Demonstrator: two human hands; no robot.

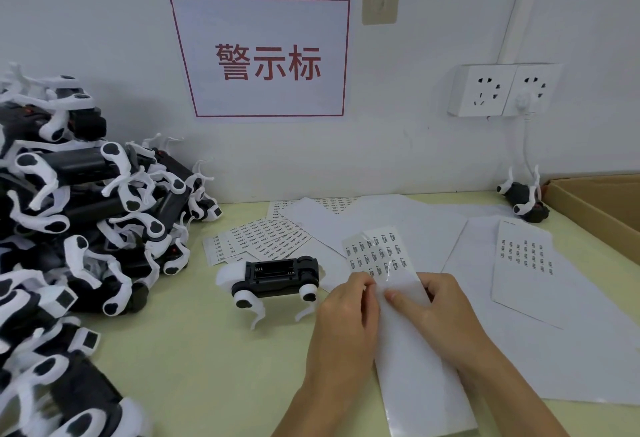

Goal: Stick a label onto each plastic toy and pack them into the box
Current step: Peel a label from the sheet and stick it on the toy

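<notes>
A black-and-white plastic toy dog (273, 280) lies on its back on the pale green table, its battery bay facing up. Just right of it, a long label sheet (412, 350) is held between both hands. My left hand (346, 319) pinches at the sheet's left edge, beside the rows of small printed labels (377, 253). My right hand (440, 308) grips the sheet, thumb pressed on its front. A cardboard box (599, 204) sits at the far right edge; its inside is out of view.
A big heap of the same toy dogs (79, 215) fills the left side. Loose label sheets (263, 235) and backing papers (519, 274) cover the table's middle and right. One toy (524, 201) lies by the box. Wall sockets (502, 90) with a plugged cable hang above.
</notes>
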